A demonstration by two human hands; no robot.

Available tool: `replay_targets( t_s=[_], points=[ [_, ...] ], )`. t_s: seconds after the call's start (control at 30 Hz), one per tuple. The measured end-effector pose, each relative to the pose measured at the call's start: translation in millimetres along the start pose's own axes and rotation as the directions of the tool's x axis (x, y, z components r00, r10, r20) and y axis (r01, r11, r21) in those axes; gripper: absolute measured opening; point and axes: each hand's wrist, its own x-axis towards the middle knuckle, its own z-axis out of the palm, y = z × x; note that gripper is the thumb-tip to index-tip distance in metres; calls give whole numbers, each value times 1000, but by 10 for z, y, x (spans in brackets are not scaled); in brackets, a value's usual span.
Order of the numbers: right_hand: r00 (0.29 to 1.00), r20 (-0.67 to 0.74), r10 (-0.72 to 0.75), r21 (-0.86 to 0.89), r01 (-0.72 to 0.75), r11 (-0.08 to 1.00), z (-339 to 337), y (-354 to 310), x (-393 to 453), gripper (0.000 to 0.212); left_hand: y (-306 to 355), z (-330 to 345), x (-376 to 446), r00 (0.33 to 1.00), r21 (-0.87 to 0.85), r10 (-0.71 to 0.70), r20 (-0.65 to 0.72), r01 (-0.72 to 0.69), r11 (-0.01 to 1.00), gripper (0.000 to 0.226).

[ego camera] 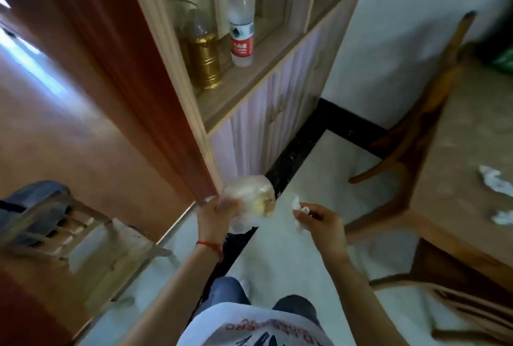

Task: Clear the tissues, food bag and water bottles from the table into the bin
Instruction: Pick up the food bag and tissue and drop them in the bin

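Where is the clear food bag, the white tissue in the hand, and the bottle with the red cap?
Clear plastic food bag (251, 201), head view, its bulging middle.
Crumpled white tissue (299, 207), head view, the part above the fingers.
Clear water bottle with red cap (241, 18), head view, its body above the label.

Pale tiled floor (291, 248) — wooden cabinet (249, 90), white wall (402, 26).

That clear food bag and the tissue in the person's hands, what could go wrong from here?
1. The left hand grips the food bag by one side only, so it might slip or spill on the floor.
2. The tissue is only pinched in the right hand and could drop.
3. Two crumpled tissues remain on the table, easy to forget.
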Motion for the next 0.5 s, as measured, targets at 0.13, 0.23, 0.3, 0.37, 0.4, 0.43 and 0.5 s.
replay_targets(
  t_s=[0.13,0.23,0.3,0.37,0.4,0.43,0.5],
  points=[
    [985,-165,48,66,-37,997,-131,54,-112,9,20,211,153,979,2,-60,192,61,998,15],
    [958,-274,90,90,-67,994,-249,120,-184,3,27,405,206,957,99,-45,286,17,995,16],
    [939,-323,114,107,-83,991,-338,156,-218,8,45,543,223,944,142,-17,329,-32,989,22],
    [923,-361,135,111,-101,989,-417,181,-230,16,84,688,221,934,159,-12,358,-48,986,21],
    [914,-379,144,124,-104,987,-457,187,-230,18,113,762,210,927,171,-14,376,-54,984,17],
    [905,-398,152,136,-105,985,-496,193,-218,18,131,837,210,919,176,-21,395,-53,983,12],
    [892,-420,169,150,-116,982,-576,188,-171,15,168,989,247,905,173,-17,426,-63,983,7]
  ],
)
